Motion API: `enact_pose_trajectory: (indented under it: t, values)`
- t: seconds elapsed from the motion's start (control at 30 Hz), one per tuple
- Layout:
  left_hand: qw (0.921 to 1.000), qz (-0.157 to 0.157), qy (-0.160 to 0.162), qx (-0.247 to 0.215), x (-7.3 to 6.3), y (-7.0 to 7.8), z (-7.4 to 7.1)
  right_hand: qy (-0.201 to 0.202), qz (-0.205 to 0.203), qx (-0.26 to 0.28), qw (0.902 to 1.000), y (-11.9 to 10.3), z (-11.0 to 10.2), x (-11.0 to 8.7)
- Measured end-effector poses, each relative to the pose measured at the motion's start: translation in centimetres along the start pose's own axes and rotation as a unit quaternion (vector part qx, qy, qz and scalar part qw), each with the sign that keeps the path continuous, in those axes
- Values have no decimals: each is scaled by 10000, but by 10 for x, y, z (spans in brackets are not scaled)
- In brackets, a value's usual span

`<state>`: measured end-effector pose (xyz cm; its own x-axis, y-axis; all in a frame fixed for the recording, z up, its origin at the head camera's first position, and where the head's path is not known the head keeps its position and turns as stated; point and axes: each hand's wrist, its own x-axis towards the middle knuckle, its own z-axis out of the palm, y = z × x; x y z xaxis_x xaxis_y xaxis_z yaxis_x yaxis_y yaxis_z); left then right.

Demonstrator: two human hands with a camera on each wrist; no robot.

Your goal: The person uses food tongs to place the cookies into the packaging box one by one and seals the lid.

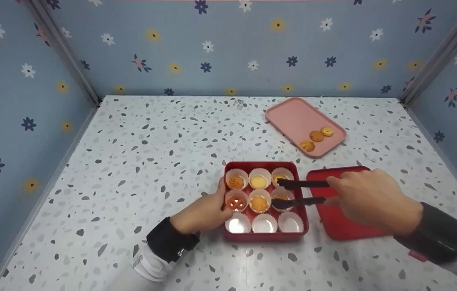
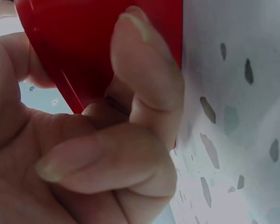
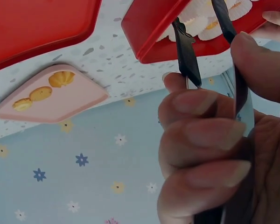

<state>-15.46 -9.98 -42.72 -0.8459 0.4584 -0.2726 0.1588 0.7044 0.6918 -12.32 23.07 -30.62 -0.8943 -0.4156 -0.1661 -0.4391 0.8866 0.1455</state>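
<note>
My right hand (image 1: 368, 200) grips black tongs (image 1: 305, 184), whose two arms stand apart over the right column of a red box (image 1: 265, 237). One tip is above the back right paper cup (image 1: 283, 171), the other above the middle right one; a cookie shows partly in each. My left hand (image 1: 206, 212) holds the box by its left wall, thumb at the rim; the left wrist view shows its fingers (image 2: 144, 70) curled beside the red wall. Swirled, round, pretzel-shaped and flower-shaped cookies (image 1: 259, 203) sit in other cups. The front row of white cups (image 1: 265, 223) holds no cookies.
A pink tray (image 1: 293, 117) with three cookies (image 1: 316, 136) lies behind and to the right of the box. Beside the box is a red lid (image 1: 343, 222), partly under my right hand. Flower-patterned walls (image 1: 228, 44) enclose the speckled table (image 1: 163, 141).
</note>
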Motion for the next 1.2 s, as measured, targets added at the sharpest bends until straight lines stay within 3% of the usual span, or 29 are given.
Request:
enact_pose_trajectory:
  t: [0.3,0.53,0.77,0.9,1.2]
  values:
    - [9999,-77,-33,-116,0,0,0,432,515,135,9976,19,-40,-11]
    - [10000,9,6,-54,0,0,1,757,1019,39,9919,52,-49,-7]
    - [10000,-8,24,-31,-2,1,0,798,1322,331,9874,92,-38,9]
    - [10000,-8,29,-57,-2,0,0,817,1292,459,9872,115,-23,22]
    - [9999,78,10,-64,-1,0,1,278,1047,871,9903,146,19,50]
